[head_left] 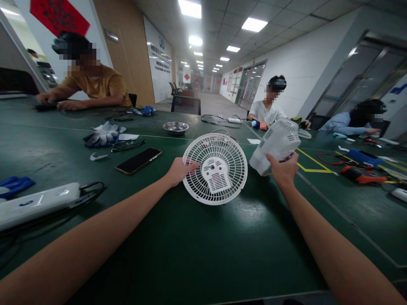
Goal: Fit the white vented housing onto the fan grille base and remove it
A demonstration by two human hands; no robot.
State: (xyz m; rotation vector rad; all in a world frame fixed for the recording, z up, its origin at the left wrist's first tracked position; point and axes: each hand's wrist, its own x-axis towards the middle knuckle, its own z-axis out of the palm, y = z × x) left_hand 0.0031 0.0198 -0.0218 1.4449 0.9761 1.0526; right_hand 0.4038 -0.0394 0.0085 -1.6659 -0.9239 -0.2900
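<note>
My left hand [182,170] grips the left rim of a round white fan grille [235,169], thumb over the slats and fingers behind. The grille is tilted up above the green table, and a vented plate [218,181] sits at its centre. In my right hand [284,169] is a white plastic housing [276,142] with vent slots, held tilted just right of the grille. My right thumb presses its near face, and the fingers wrap round its right side. The two parts are apart. Behind the grille a thin cable [220,130] shows partly.
Left on the table [190,250] lie a phone [138,160], gloves [104,134] and a white power strip [41,203]. A metal bowl [176,128] stands farther back. To the right is an orange multimeter [362,174]. Several people sit around the table.
</note>
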